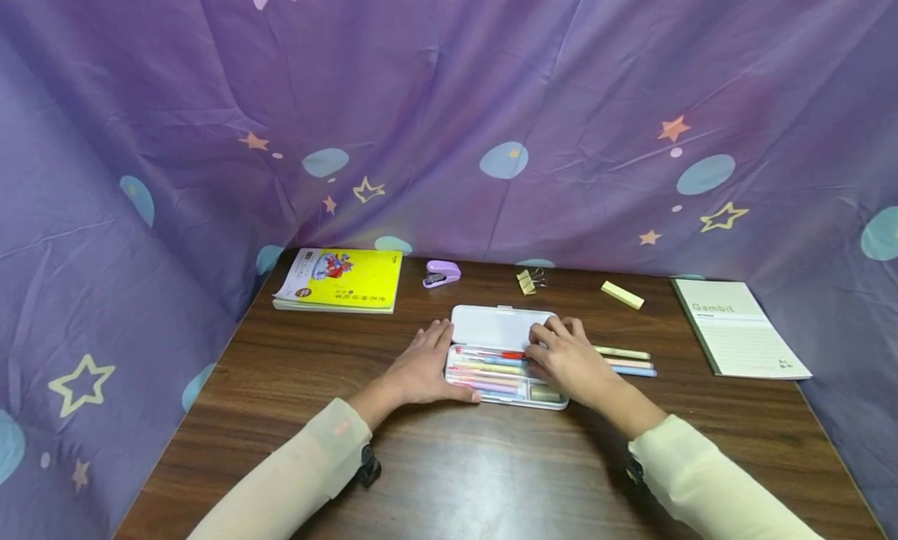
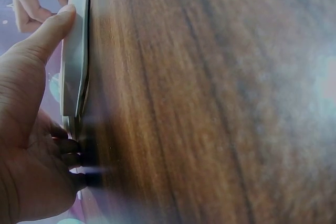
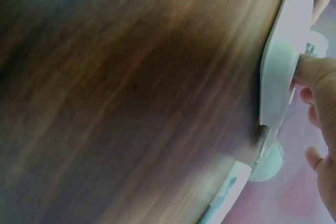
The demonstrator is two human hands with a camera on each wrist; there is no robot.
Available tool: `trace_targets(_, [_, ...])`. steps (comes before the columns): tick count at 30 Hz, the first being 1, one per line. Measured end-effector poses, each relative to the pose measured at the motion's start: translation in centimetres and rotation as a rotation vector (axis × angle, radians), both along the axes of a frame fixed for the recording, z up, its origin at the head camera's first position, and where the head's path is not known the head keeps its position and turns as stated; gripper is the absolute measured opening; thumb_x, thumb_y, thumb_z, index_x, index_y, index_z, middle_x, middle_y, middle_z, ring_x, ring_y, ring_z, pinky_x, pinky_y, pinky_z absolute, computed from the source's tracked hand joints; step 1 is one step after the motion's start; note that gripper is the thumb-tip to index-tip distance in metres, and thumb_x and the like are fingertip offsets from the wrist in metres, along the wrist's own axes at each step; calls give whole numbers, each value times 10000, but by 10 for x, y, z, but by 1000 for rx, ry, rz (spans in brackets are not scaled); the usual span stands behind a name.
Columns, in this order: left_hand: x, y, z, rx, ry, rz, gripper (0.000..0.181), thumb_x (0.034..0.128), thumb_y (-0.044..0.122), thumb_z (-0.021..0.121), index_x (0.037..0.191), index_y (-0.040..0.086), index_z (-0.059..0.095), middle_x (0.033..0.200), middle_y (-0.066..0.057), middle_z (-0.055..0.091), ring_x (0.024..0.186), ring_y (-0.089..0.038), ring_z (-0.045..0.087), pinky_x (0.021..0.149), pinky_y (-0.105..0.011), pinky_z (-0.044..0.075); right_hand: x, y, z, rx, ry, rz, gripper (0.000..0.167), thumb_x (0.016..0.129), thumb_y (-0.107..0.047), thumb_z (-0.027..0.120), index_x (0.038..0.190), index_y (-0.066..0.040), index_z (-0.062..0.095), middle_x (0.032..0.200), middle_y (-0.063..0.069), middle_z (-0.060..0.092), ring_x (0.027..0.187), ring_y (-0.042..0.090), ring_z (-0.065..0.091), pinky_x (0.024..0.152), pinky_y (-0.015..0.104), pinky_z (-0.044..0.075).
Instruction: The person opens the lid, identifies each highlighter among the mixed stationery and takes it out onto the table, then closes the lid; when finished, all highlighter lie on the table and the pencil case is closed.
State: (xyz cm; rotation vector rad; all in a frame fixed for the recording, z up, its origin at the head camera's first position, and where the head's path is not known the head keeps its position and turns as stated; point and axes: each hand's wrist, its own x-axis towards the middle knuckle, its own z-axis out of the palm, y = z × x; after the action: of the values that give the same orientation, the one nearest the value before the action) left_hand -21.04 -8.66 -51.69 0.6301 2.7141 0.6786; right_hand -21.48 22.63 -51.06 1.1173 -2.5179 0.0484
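In the head view a white pencil case (image 1: 503, 326) lies with its lid folded back on the table. Several coloured pens (image 1: 486, 379) fill its long compartment, and a small olive-coloured block (image 1: 544, 393) sits in the smaller one. My left hand (image 1: 421, 367) holds the case's left end, thumb over the front rim and fingers by the lid. With curled fingers, my right hand (image 1: 570, 358) pinches a red pen (image 1: 512, 355) inside the case; the fingertips are partly hidden. In the right wrist view, the thumb (image 3: 313, 70) reaches over the case's rim.
Right of the case lie green (image 1: 623, 353), peach (image 1: 631, 363) and blue (image 1: 634, 372) pens. Along the back are a yellow book (image 1: 351, 279), a purple stapler (image 1: 442, 273), binder clips (image 1: 528, 281) and a yellow bar (image 1: 622, 294). A notebook (image 1: 741, 330) lies far right. A curtain hangs behind.
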Motion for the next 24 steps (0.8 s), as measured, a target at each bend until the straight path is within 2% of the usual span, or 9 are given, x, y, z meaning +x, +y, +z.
trace_targets(5, [0,0,1,10,1,1,1438,803,816,817,1764,-4,129,1859,-213,130,1750,-352,102,1439,-487,92,-1,-3,0,20,40,25,165,935,-253,876,941,-128,769,1057,28,670,1043,293,595,922,616,550])
trace_targets(10, [2,0,2,10,-3,3,1438,803,811,821,1764,-4,127,1859,-211,130,1750,-346,101,1438,-484,87,-4,-5,-6,-13,58,39,144,923,-245,865,937,-140,768,1044,15,670,1016,276,601,913,603,558])
trace_targets(19, [1,1,2,-4,5,-10,1421,818,812,809,1760,-13,136,1857,-219,134,1749,-357,105,1438,-488,92,-8,-16,-8,-62,-6,29,142,934,-273,867,988,-182,772,1077,-12,666,1044,264,602,924,587,541])
trace_targets(24, [1,0,2,-23,15,-7,1432,817,835,790,1762,-12,126,1859,-214,128,1749,-352,105,1437,-484,92,-12,-29,-6,-64,-10,36,143,926,-276,869,997,-193,776,1075,-16,671,1035,258,601,899,562,527])
